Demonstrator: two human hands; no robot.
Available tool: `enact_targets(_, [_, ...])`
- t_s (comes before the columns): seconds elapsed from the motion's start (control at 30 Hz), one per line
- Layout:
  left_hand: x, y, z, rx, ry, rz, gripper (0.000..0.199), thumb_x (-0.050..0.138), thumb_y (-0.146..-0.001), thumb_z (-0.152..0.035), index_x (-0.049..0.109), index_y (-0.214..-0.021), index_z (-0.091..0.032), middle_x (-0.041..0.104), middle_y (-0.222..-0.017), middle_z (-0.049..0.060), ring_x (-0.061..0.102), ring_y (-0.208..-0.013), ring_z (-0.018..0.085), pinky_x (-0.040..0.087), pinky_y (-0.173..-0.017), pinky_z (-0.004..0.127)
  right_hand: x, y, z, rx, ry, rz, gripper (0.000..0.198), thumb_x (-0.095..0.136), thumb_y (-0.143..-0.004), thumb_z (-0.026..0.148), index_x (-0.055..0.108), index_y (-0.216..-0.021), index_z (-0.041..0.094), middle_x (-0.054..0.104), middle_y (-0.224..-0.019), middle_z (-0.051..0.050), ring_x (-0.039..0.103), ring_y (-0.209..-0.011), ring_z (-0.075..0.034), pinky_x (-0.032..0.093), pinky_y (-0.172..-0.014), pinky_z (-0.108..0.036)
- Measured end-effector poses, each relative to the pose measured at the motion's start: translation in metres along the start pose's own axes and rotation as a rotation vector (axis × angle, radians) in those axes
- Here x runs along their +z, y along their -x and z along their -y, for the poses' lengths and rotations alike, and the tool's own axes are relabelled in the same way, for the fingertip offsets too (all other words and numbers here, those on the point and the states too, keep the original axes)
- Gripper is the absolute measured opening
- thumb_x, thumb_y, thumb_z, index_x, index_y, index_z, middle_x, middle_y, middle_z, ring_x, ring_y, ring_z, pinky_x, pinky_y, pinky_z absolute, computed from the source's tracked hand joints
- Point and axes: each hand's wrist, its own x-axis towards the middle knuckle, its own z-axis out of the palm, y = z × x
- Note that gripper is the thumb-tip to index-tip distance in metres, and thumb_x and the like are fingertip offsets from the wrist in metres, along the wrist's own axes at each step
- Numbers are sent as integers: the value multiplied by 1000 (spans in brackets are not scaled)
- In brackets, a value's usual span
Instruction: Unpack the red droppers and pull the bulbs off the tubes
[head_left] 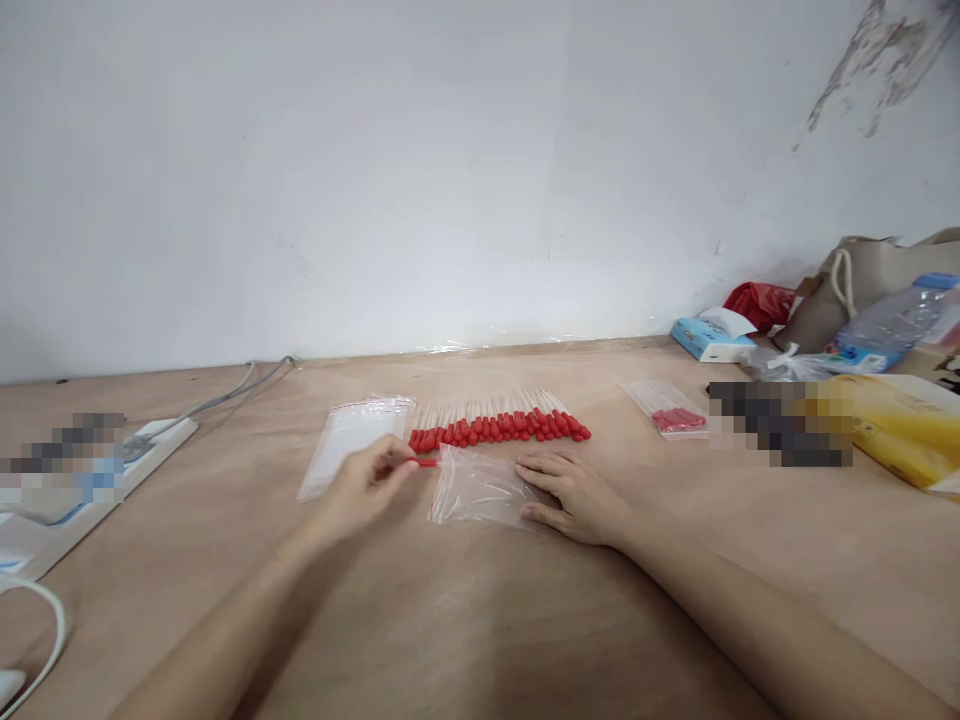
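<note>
Left fingers (393, 447) pinch a red piece (427, 463), right fingers (546, 461) splay; yellow packet's (909, 428) print blurs.

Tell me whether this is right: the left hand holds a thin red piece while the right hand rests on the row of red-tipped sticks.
Not quite. The head view shows the right hand resting on the clear plastic bag, not on the red-tipped sticks. The left hand does hold a thin red piece.

Left hand (369, 480) pinched; right hand (576, 496) palm-down.
</note>
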Motion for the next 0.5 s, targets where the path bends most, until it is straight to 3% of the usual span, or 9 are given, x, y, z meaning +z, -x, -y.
enact_targets(0.07, [-36,-3,-3,-45,5,-59,28,56,-74,-42,54,-87,-17,64,-78,3,61,-68,16,49,-61,26,-1,0,0,3,-9,20,60,40,-81,56,41,-128,19,47,-128,-8,40,-116,-23,31,-97,-39])
enact_targets(0.13, [-63,-4,-3,-67,10,-243,34,60,-70,-42,55,-94,-18,66,-84,4,63,-74,18,51,-67,30,-3,1,0,4,-14,40,69,44,-75,61,40,-129,19,45,-129,-8,39,-117,-24,30,-98,-40])
enact_targets(0.2, [-71,-8,1,-33,5,-486,31,62,-69,-41,57,-91,-19,66,-85,4,64,-76,18,52,-70,32,-4,1,1,9,-15,53,77,47,-69,66,40,-129,18,44,-129,-9,38,-117,-25,29,-98,-41])
enact_targets(0.27, [-60,-13,9,35,-18,-617,27,62,-70,-39,59,-87,-19,66,-85,3,64,-75,17,53,-73,32,-6,0,2,16,-15,63,82,48,-66,68,39,-129,17,44,-129,-10,38,-117,-26,29,-98,-42])
enact_targets(0.5, [11,-43,26,283,-358,-343,18,51,-79,-30,64,-84,-19,65,-84,3,61,-76,16,48,-70,27,-8,0,5,23,-29,61,82,48,-66,69,40,-129,18,45,-128,-10,38,-117,-27,28,-98,-41])
